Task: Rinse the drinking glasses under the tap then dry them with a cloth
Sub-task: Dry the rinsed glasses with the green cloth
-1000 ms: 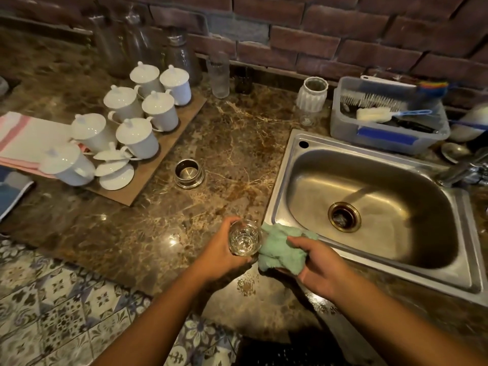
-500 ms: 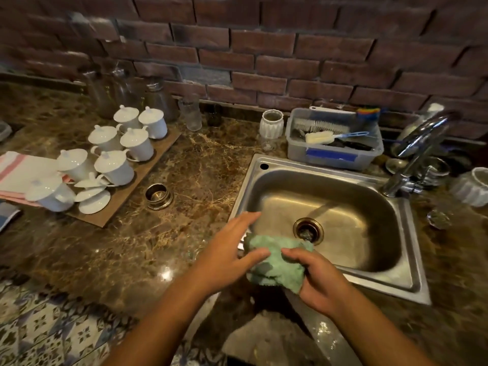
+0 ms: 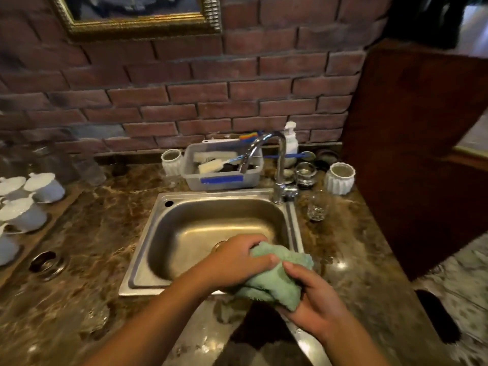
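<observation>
My left hand [image 3: 235, 260] and my right hand [image 3: 314, 305] both grip a bunched green cloth [image 3: 280, 278] above the front right corner of the steel sink [image 3: 163, 223]. My left fingers curl over the top of the cloth and my right thumb presses on its side. Whether anything is inside the cloth is hidden. A clear drinking glass [image 3: 317, 210] stands on the counter right of the tap [image 3: 277, 159]. No water runs from the tap. A blurred clear shape, perhaps another glass [image 3: 96, 315], sits on the counter at lower left.
A grey tub of brushes [image 3: 221, 178] stands behind the sink, with a soap dispenser [image 3: 290, 141] and white ribbed pots [image 3: 339, 178] near the tap. White lidded cups [image 3: 26, 204] on a board and a metal strainer [image 3: 46, 262] lie left. A dark wooden panel [image 3: 422, 154] rises right.
My left hand held a glass a second ago, then let go of it; now it grips the cloth together with my right hand. The view has swung right and up.
</observation>
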Demonstrator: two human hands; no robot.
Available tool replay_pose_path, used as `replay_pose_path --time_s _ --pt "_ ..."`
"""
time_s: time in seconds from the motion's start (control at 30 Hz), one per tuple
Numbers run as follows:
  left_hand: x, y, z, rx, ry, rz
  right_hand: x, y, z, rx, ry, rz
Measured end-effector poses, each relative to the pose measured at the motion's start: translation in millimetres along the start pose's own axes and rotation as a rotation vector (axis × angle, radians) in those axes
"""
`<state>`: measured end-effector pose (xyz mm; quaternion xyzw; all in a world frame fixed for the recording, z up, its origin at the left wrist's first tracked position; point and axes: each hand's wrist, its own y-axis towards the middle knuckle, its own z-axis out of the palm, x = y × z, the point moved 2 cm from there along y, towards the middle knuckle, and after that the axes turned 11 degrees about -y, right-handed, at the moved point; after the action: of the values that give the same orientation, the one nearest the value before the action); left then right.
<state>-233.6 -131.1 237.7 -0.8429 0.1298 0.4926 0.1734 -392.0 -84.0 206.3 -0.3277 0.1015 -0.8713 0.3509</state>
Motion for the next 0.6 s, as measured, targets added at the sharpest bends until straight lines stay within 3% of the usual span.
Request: replay_pose_path --time_s 0.17,0.3,0.5,0.6 --pt "-27 58 46 0.172 -0.14 -0.03 42 -22 -50 -0.12 0.038 -0.073" --pt "-29 97 61 0.17 -0.236 -0.079 76 -31 -91 -0.17 0.093 -0.102" --pt "-39 159 68 0.227 -0.079 -0.063 112 -14 -133 -0.243 0.141 -0.086" --pt "-38 192 71 0.226 0.136 -0.035 124 4 -155 -0.333 0.182 -0.061"
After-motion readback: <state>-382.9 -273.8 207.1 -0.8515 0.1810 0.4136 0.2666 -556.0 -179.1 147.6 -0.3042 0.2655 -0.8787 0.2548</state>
